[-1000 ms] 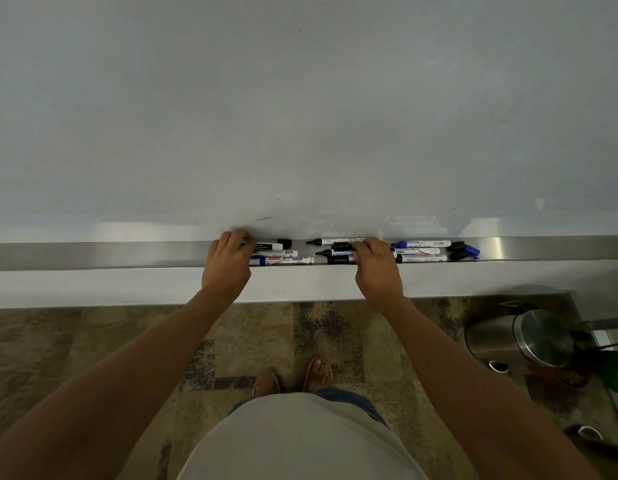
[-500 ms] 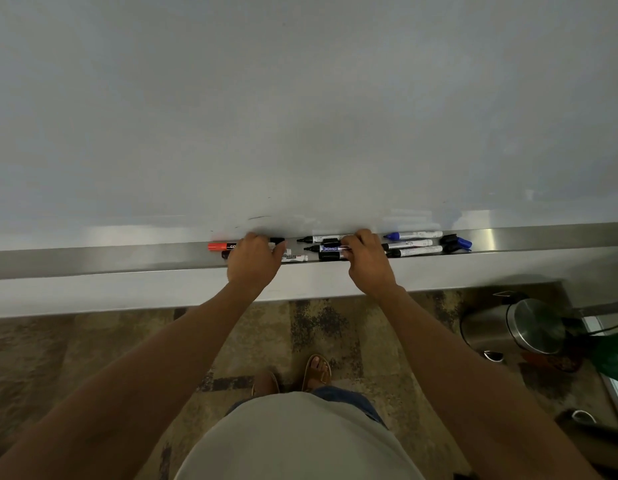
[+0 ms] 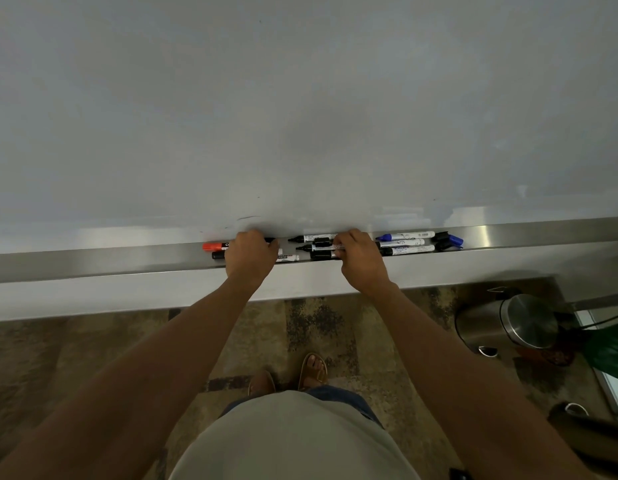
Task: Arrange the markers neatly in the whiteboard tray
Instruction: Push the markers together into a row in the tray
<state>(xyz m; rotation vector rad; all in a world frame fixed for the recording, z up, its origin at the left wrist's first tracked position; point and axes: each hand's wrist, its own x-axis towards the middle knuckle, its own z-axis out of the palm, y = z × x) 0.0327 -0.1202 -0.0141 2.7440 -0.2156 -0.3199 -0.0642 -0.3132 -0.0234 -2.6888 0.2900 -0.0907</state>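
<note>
The left hand [image 3: 250,252] is down in the tray, fingers curled over the markers under it. It looks like it is holding or pressing them, but the fingers hide which one, so I cannot tell for sure. A red-capped marker [image 3: 214,245] and a black-capped one [image 3: 218,255] poke out on its left side. A white marker body [image 3: 287,258] pokes out on its right.

The right hand [image 3: 361,258] is close by, a little to the right. Its fingers are curled round a black marker [image 3: 323,255] at the front of the tray and pinch it.

Between the two hands lie two more black markers [image 3: 309,238], tips pointing left. Past the right hand sit three more: a blue marker [image 3: 406,235] at the back and two others [image 3: 404,247] in front of it, lying almost side by side. At the far right end are loose caps [image 3: 449,240], one blue and some black (they look like they belong on the open pens).

All of this lies in the long metal whiteboard tray [image 3: 93,263], just under the whiteboard [image 3: 300,116]. A shiny bin [image 3: 508,327] stands on the floor to the right.

To do this step well, I think each hand should slide its markers gently along the tray, not lift them high. Keep them flat and pointing the same way. Push them snug next to each other, and go slow so none roll off the front edge. The open pens probably need their caps too.
</note>
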